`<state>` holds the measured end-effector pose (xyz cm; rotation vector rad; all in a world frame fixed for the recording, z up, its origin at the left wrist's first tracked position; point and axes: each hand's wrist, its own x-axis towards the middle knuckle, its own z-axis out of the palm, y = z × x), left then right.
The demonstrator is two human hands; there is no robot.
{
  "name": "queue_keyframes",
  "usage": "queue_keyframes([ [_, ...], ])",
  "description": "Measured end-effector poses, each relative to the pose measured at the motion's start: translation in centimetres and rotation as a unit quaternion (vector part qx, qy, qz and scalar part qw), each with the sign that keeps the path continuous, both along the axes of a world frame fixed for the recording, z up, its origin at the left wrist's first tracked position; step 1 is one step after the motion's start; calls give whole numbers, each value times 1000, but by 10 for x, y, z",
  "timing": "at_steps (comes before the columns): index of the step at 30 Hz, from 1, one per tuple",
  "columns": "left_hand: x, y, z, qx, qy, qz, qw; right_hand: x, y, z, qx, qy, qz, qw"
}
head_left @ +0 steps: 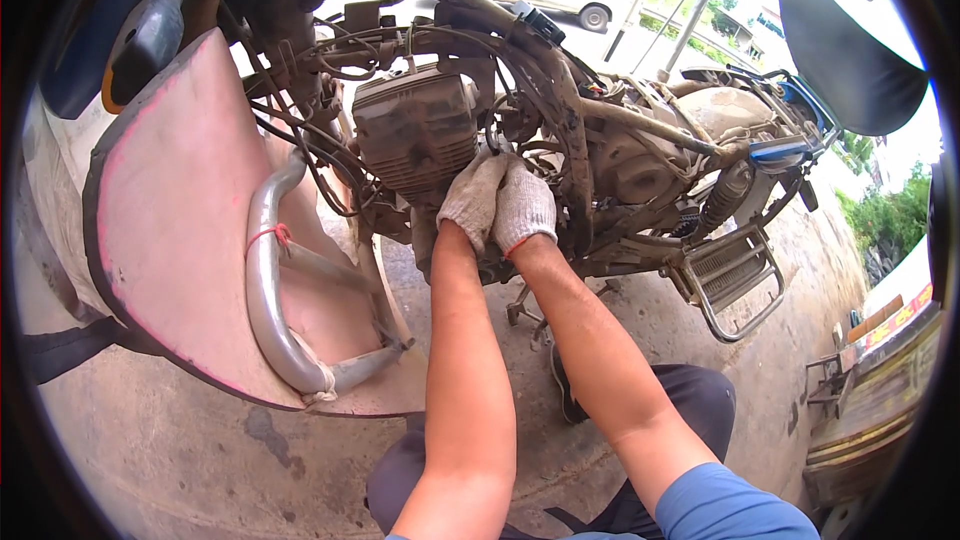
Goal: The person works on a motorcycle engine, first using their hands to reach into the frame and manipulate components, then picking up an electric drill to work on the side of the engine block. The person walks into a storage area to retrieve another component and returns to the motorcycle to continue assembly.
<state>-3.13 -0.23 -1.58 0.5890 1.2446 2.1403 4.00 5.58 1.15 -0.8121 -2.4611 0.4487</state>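
A stripped motorcycle frame [560,90] stands on concrete with wiring hanging loose, and both gloved hands, left hand [472,195] and right hand [523,205], press together, fingers curled, against the grimy finned engine [415,135], seemingly mid-job, engine not yet out.

Both gloved hands, left hand [472,196] and right hand [523,206], bury their fingertips behind the engine [415,135]; whatever they're gripping stays hidden.
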Motion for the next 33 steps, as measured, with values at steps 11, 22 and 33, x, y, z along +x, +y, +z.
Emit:
queue_keyframes([
  [11, 17, -9, 22, -55, 20, 151, 987, -19, 5, 12, 5, -50, -38, 998],
  [22, 39, 25, 22, 69, -57, 134, 987, 5, 57, 58, 86, -44, 120, 988],
  [33, 18, 16, 26, -306, 191, 191, 913, -3, 34, 33, 125, -159, 37, 979],
])
